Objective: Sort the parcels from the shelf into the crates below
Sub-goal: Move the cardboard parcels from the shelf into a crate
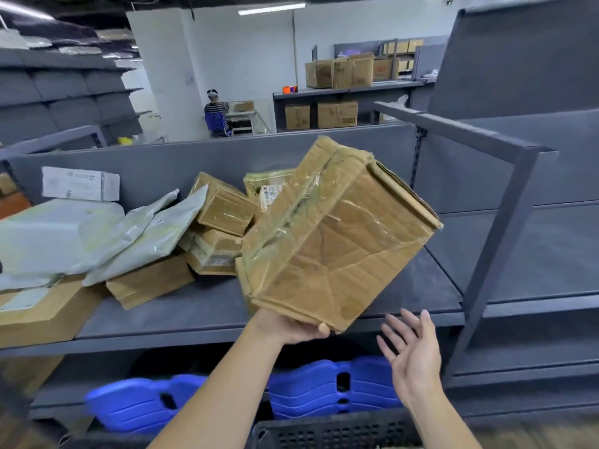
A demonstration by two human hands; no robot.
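Right now the left hand [288, 328] holds a big brown box [337, 241] up in the air, in front of the grey shelf [201, 309]. The hand grips the box at its low corner. The thumb is pressed on the near edge, and the other fingers are hidden behind the box. The box is tilted and looks dented, with shiny tape all over it.

The right hand [416, 354] is just beside the box, lower and to the right, not touching it. Its palm faces up and its fingers are spread apart, holding nothing.

More parcels lie in a messy pile on the shelf to the left. I can see soft grey bags [146, 234], some small brown boxes [227, 212] leaning on each other, and a white box [81, 184] at the back.

Under the shelf sit blue crates [330, 387]. Nearer to me, at the very bottom, is a dark crate [327, 432] with little holes in its side.

Far off at the back of the room, a person [216, 111] sits on a blue chair
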